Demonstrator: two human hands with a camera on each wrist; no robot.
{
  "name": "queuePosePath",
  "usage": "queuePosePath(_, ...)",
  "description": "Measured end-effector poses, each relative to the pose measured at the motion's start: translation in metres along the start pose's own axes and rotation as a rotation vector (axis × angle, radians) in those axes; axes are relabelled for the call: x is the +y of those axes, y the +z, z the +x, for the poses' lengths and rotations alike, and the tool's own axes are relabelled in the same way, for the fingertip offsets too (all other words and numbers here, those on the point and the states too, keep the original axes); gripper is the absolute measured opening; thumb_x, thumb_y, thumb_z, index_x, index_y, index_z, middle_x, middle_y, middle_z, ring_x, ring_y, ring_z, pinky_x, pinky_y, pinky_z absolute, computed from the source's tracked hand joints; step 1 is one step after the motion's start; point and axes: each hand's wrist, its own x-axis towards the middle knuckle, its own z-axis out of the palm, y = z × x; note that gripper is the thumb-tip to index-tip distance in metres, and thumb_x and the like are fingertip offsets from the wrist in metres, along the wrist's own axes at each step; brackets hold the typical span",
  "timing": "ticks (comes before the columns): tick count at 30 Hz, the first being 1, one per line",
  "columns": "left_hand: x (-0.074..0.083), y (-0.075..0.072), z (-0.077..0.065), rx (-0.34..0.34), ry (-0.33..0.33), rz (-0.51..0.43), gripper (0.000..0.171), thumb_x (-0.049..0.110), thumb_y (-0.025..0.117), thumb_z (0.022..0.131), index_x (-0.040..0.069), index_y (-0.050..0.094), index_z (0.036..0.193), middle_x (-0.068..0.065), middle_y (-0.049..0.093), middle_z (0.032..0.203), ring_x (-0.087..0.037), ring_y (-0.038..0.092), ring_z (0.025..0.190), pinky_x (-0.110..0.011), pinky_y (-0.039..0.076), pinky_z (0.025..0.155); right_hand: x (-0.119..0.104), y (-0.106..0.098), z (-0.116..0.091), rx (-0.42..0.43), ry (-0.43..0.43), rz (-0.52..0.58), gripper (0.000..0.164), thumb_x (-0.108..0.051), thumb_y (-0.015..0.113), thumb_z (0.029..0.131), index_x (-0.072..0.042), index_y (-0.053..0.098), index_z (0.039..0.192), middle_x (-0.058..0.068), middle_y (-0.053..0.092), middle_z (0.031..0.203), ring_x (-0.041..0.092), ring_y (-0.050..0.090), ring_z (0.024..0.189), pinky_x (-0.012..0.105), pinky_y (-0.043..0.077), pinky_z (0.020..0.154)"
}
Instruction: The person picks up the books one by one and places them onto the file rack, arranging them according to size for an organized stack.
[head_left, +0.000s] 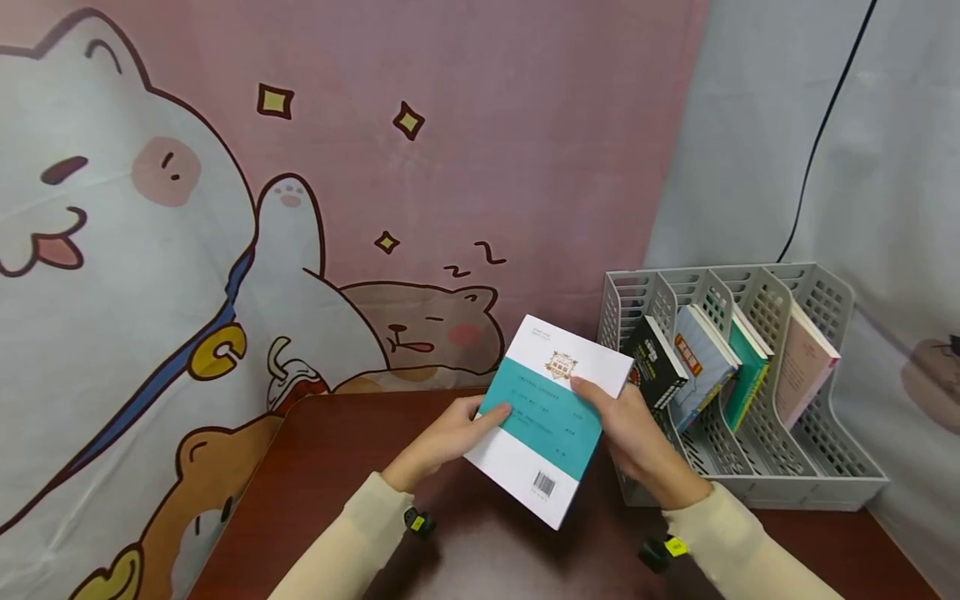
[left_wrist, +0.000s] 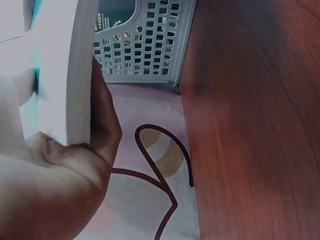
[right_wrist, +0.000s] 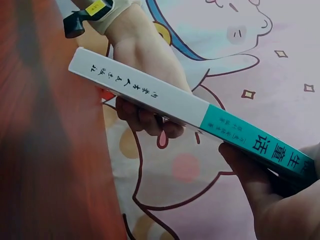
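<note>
A white and teal paperback book [head_left: 551,429] is held up over the table, tilted, its barcoded cover towards the head camera. At its left edge my left hand [head_left: 453,433] grips it, thumb on the cover and fingers behind. My right hand [head_left: 637,433] holds the opposite edge, its thumb across the white band near a crest. The left wrist view shows the page block [left_wrist: 70,75] between the left thumb and fingers. Seen from the right wrist, the spine [right_wrist: 150,95] carries dark printed characters. Part of the fingers is hidden behind the book.
A grey slotted book rack [head_left: 750,492] stands to the right on the brown table [head_left: 330,458]. In it lean a black book [head_left: 654,362], a bluish book [head_left: 701,367], a green book [head_left: 745,367] and a pink book [head_left: 802,367]. A printed cartoon curtain [head_left: 525,167] hangs behind.
</note>
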Motion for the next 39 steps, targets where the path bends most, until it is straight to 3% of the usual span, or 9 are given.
queuePosePath(5, 0.002, 0.000, 0.002, 0.027, 0.008, 0.052, 0.045, 0.059, 0.065, 0.108, 0.020, 0.077, 0.129, -0.004, 0.082, 0.109, -0.021, 0.080, 0.090, -0.037, 0.066, 0.080, -0.008, -0.009, -0.005, 0.041, -0.035, -0.016, 0.051, -0.025, 0.064, 0.113, 0.001, 0.053, 0.156, 0.000, 0.078, 0.122, 0.004, 0.077, 0.100, 0.026, 0.064, 0.088)
queuePosePath(10, 0.001, 0.001, 0.004, 0.052, 0.018, 0.088, 0.040, 0.055, 0.066, 0.109, 0.018, 0.079, 0.112, -0.006, 0.077, 0.106, -0.022, 0.074, 0.087, -0.051, 0.067, 0.080, -0.011, -0.022, -0.009, 0.057, -0.073, -0.050, 0.056, -0.027, 0.065, 0.113, 0.001, 0.049, 0.158, -0.007, 0.077, 0.121, 0.001, 0.076, 0.102, 0.025, 0.065, 0.088)
queuePosePath(15, -0.002, 0.002, 0.008, 0.053, 0.024, 0.064, 0.036, 0.051, 0.069, 0.109, 0.017, 0.080, 0.114, -0.009, 0.077, 0.103, -0.029, 0.077, 0.081, -0.061, 0.067, 0.083, -0.010, -0.039, -0.016, 0.081, -0.104, -0.078, 0.060, -0.030, 0.066, 0.112, 0.000, 0.046, 0.160, -0.017, 0.074, 0.119, -0.002, 0.075, 0.104, 0.022, 0.063, 0.088)
queuePosePath(21, -0.005, 0.012, 0.015, 0.051, 0.036, 0.008, 0.031, 0.040, 0.069, 0.110, 0.010, 0.079, 0.112, -0.023, 0.079, 0.108, -0.051, 0.078, 0.092, -0.047, 0.069, 0.076, -0.011, -0.063, -0.027, 0.138, -0.146, -0.088, 0.063, -0.031, 0.069, 0.111, -0.001, 0.044, 0.161, -0.027, 0.072, 0.114, -0.004, 0.074, 0.102, 0.021, 0.064, 0.083)
queuePosePath(27, -0.006, 0.034, 0.023, 0.032, 0.026, -0.027, 0.021, 0.032, 0.070, 0.111, 0.013, 0.079, 0.111, -0.010, 0.083, 0.098, -0.052, 0.077, 0.092, -0.041, 0.068, 0.070, -0.018, -0.093, -0.045, 0.193, -0.240, -0.316, 0.060, -0.029, 0.065, 0.113, 0.002, 0.045, 0.160, -0.034, 0.066, 0.112, -0.005, 0.075, 0.094, 0.024, 0.066, 0.074)
queuePosePath(30, -0.005, 0.047, 0.029, 0.017, 0.035, -0.037, 0.020, 0.032, 0.070, 0.110, 0.013, 0.078, 0.112, -0.014, 0.083, 0.099, -0.055, 0.076, 0.091, -0.038, 0.067, 0.067, -0.021, -0.111, -0.053, 0.218, -0.285, -0.383, 0.043, -0.027, 0.066, 0.112, -0.011, 0.055, 0.151, -0.036, 0.067, 0.110, -0.004, 0.075, 0.091, 0.025, 0.066, 0.071)
queuePosePath(33, -0.001, 0.060, 0.035, 0.002, 0.042, -0.054, 0.019, 0.030, 0.070, 0.111, 0.011, 0.076, 0.113, -0.024, 0.082, 0.105, -0.055, 0.077, 0.090, -0.038, 0.067, 0.066, -0.023, -0.129, -0.060, 0.244, -0.308, -0.355, 0.029, -0.018, 0.070, 0.109, -0.028, 0.065, 0.136, -0.035, 0.073, 0.106, -0.004, 0.077, 0.085, 0.022, 0.064, 0.068)
queuePosePath(36, 0.003, 0.075, 0.040, -0.011, 0.039, -0.074, 0.020, 0.029, 0.070, 0.111, 0.010, 0.075, 0.116, -0.028, 0.081, 0.111, -0.051, 0.079, 0.087, -0.040, 0.068, 0.067, -0.024, -0.146, -0.070, 0.274, -0.319, -0.348, 0.032, -0.013, 0.072, 0.107, -0.039, 0.068, 0.124, -0.032, 0.077, 0.101, -0.003, 0.078, 0.078, 0.019, 0.062, 0.065)
queuePosePath(39, 0.007, 0.091, 0.045, -0.036, 0.028, -0.080, 0.025, 0.030, 0.069, 0.111, 0.008, 0.074, 0.121, -0.025, 0.080, 0.115, -0.045, 0.082, 0.087, -0.044, 0.069, 0.070, -0.025, -0.161, -0.079, 0.291, -0.303, -0.363, 0.034, -0.011, 0.071, 0.107, -0.043, 0.071, 0.119, -0.031, 0.079, 0.095, 0.000, 0.080, 0.073, 0.020, 0.062, 0.063)
